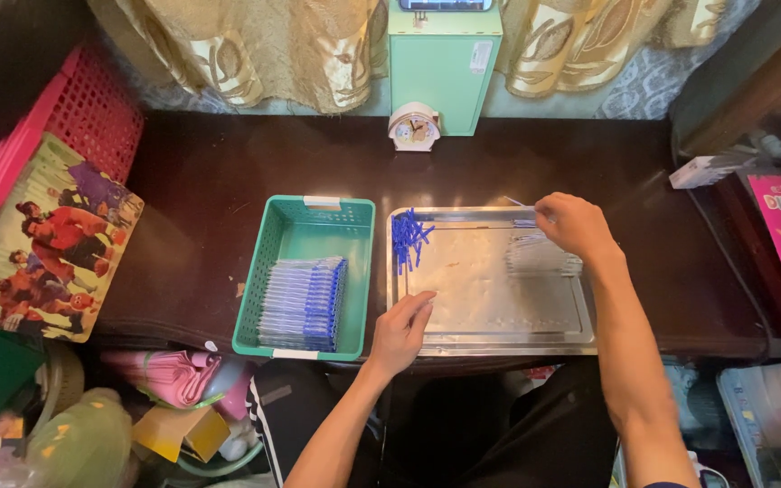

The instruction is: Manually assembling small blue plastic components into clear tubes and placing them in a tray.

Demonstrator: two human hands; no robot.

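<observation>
Pen parts lie spread over a shallow steel tray on the dark wooden table, and everything here sits in relation to that tray. A cluster of blue pen caps lies in its far-left corner, loosely heaped, and a bundle of clear pen barrels lies on its right half, toward the far edge. The right hand is over the tray's far-right part, just above those barrels, its fingers curled together around a thin pen piece — only a short tip of it shows past the fingertips, and I cannot tell more about it. The left hand rests on the tray's near-left corner, fingers loosely extended and close together, flat on the metal; nothing can be seen in its grasp. Just left of the tray stands a green plastic basket, touching or nearly touching its edge, with a neat stack of finished blue-capped pens laid side by side inside. Beyond the tray, against the curtain, stand a small clock and a green box — well apart from both hands.
</observation>
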